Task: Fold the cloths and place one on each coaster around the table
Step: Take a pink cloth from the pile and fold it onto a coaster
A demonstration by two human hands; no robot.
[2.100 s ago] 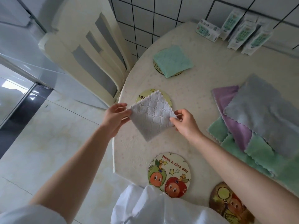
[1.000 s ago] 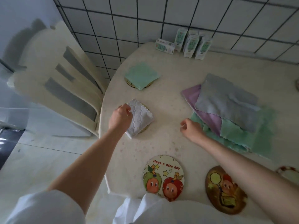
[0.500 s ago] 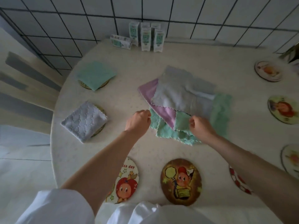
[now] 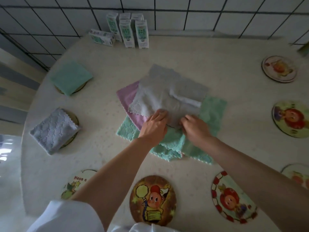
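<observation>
— What could be spoiled from here?

— Two layers could be taken up at once. The grey cloth [image 4: 167, 91] lies topmost on the loose pile in the middle of the table [image 4: 100, 101]. It overlaps the pink cloth [image 4: 128, 96] and the green cloths [image 4: 212, 111]. Its near edge rests directly on them, so a lower cloth could be caught in the same pinch and dragged along.

— How are the hands set?

— They are close together at that near edge. The left hand [image 4: 154, 126] is laid with its fingertips on the grey cloth; whether anything is pinched there cannot be told. The fingers of the right hand [image 4: 195, 128] are curled onto the edge, seemingly nipped round it.

— Is anything else at risk?

— If the cloth is lifted by two points so near each other, it may hang bunched and a crooked fold may be made. The folded green cloth [image 4: 71, 77] and the folded pale cloth [image 4: 53, 129], each already set on a coaster at the left, could be disturbed by a careless sweep.

— What is changed from the earlier views?

— Half a second ago both hands were seen fisted at the pile's near edge; they have since been moved onto the grey cloth. Two seconds ago the pale cloth was held in the air by both hands; now it is laid down. The balloon coaster [image 4: 153, 200] and others remain uncovered.
</observation>
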